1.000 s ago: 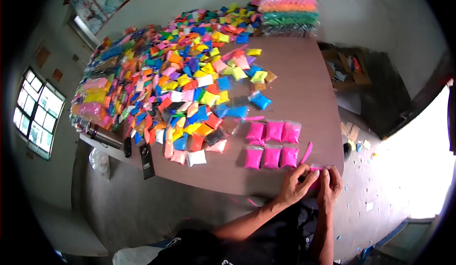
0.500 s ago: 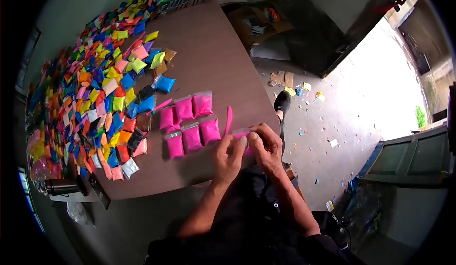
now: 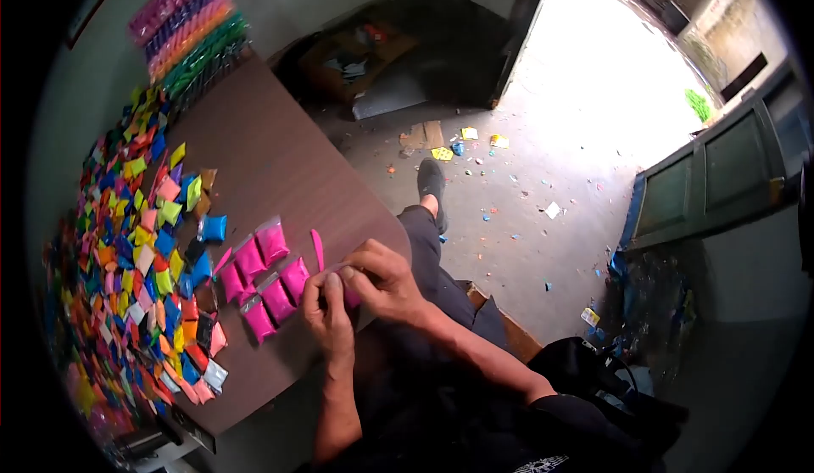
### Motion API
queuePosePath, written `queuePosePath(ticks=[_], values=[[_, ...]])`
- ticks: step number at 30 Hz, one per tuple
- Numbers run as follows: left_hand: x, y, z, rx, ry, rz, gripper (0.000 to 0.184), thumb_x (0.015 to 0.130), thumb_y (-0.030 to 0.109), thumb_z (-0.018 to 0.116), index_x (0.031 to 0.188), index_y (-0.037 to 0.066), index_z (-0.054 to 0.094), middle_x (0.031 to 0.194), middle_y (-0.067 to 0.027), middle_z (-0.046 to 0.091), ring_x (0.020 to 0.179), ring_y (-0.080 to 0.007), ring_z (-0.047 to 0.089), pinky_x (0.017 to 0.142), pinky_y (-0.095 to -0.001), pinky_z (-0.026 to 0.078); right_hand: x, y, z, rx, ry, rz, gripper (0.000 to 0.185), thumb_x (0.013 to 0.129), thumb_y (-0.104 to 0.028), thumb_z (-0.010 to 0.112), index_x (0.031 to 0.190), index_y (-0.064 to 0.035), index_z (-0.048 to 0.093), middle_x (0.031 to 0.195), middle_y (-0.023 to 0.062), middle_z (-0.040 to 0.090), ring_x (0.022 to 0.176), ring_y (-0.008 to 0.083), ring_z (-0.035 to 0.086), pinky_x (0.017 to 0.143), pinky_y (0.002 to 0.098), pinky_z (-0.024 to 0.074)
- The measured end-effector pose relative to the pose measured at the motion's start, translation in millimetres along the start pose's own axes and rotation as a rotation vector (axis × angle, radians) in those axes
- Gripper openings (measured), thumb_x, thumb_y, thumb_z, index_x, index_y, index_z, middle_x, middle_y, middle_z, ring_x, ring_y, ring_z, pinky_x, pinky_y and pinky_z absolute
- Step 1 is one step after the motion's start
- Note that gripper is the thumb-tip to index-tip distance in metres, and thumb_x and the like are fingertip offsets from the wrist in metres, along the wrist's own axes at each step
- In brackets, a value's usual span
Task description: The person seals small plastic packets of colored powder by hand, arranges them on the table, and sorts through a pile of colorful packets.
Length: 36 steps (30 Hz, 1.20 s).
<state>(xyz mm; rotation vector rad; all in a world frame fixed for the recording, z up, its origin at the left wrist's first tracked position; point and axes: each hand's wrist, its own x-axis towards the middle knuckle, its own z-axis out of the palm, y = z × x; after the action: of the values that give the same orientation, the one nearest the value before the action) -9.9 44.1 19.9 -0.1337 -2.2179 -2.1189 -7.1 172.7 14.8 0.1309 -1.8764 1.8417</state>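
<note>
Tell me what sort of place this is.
Probably a small packing workshop: heaped coloured packets on the table, pink packets set out in rows, and scraps littering the floor.

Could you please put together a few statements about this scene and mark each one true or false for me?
1. The left hand and the right hand are together at one held pink packet. True.
2. The pink stick is gripped in the right hand. False: it lies on the table, just beyond the hands.
3. Six pink packets lie in a group on the table. True.
4. The big heap of packets is all one colour. False: it mixes many, among them yellow, blue, orange and green.
5. A dark shoe shows beyond the table's edge. True.
</note>
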Motion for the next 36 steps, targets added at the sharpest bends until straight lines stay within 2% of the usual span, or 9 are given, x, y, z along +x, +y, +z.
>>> queuePosePath(ticks=[7,11,14,17,19,26,28,31,36], values=[[-7.0,14.2,5.8,0.104,-0.160,0.042,0.018,0.104,0.015,0.057,0.097,0.000,0.065,0.089,-0.0017,0.064,0.081,-0.0107,0.053,0.073,-0.0262,0.044,-20.7,-12.8,-22.4,-0.045,0.053,-0.014,0.015,0.089,0.001,0.066,0.104,0.0024,0.070,0.090,0.0110,0.061,0.077,0.0201,0.060,0.067,0.0303,0.0475],[-14.2,25.0,15.7,0.257,-0.170,0.199,0.015,0.101,0.010,0.060,0.092,-0.003,0.063,0.080,-0.0055,0.062,0.076,-0.0119,0.053,0.068,-0.0284,0.044,-34.6,-20.6,-31.1,0.032,0.083,0.063,0.018,0.095,-0.009,0.064,0.109,0.0017,0.070,0.089,0.0102,0.062,0.076,0.0192,0.060,0.069,0.0309,0.0487],[-18.2,24.6,21.2,0.271,-0.191,0.243,0.017,0.102,0.012,0.061,0.091,-0.001,0.062,0.077,-0.0008,0.058,0.072,-0.0090,0.049,0.063,-0.0267,0.040,-39.4,-22.3,-38.3,0.060,0.094,0.103,0.018,0.095,-0.008,0.065,0.108,0.0019,0.071,0.090,0.0108,0.063,0.078,0.0200,0.060,0.070,0.0308,0.0488],[-21.3,18.0,19.8,0.134,-0.221,0.102,0.019,0.102,0.014,0.061,0.088,0.002,0.059,0.074,0.0050,0.050,0.068,-0.0048,0.041,0.059,-0.0243,0.032,-40.1,-17.5,-40.6,0.046,0.104,0.080,0.016,0.095,-0.007,0.065,0.106,0.0019,0.072,0.089,0.0106,0.063,0.078,0.0200,0.060,0.070,0.0311,0.0488],[-21.7,13.6,11.3,0.071,-0.341,0.006,0.020,0.102,0.015,0.062,0.091,-0.001,0.059,0.077,0.0023,0.055,0.069,-0.0070,0.048,0.060,-0.0257,0.041,-40.6,-14.6,-40.9,0.045,0.173,0.015,0.014,0.096,-0.006,0.065,0.105,0.0019,0.072,0.087,0.0099,0.062,0.077,0.0191,0.060,0.069,0.0309,0.0484],[-23.7,21.8,24.2,0.228,-0.298,0.128,0.022,0.103,0.016,0.062,0.087,0.001,0.057,0.075,0.0033,0.052,0.066,-0.0053,0.043,0.057,-0.0237,0.035,-49.8,-14.9,-47.9,0.104,0.123,0.183,0.019,0.099,-0.012,0.063,0.111,0.0011,0.072,0.090,0.0083,0.062,0.082,0.0165,0.059,0.073,0.0309,0.0473],[-24.2,24.4,28.2,0.246,-0.266,0.145,0.023,0.104,0.015,0.060,0.084,0.006,0.054,0.073,0.0100,0.042,0.066,-0.0010,0.033,0.057,-0.0225,0.025,-48.4,-18.1,-51.3,0.189,0.057,0.275,0.022,0.101,-0.015,0.063,0.114,0.0018,0.071,0.088,0.0072,0.060,0.079,0.0134,0.057,0.069,0.0286,0.0456],[-22.3,17.5,19.6,0.178,-0.325,0.032,0.020,0.102,0.015,0.063,0.088,0.001,0.060,0.074,0.0036,0.053,0.066,-0.0050,0.044,0.058,-0.0224,0.035,-49.4,-11.6,-54.3,0.154,0.051,0.223,0.024,0.102,-0.016,0.063,0.115,0.0021,0.070,0.088,0.0061,0.060,0.079,0.0108,0.056,0.067,0.0272,0.0447],[-25.5,24.4,30.9,0.107,-0.392,-0.014,0.019,0.102,0.015,0.063,0.088,0.002,0.061,0.074,0.0052,0.053,0.066,-0.0035,0.043,0.057,-0.0230,0.034,-50.0,-15.9,-55.8,0.257,0.108,0.224,0.023,0.103,-0.015,0.062,0.116,0.0022,0.069,0.091,0.0039,0.061,0.082,0.0094,0.057,0.070,0.0270,0.0466]])
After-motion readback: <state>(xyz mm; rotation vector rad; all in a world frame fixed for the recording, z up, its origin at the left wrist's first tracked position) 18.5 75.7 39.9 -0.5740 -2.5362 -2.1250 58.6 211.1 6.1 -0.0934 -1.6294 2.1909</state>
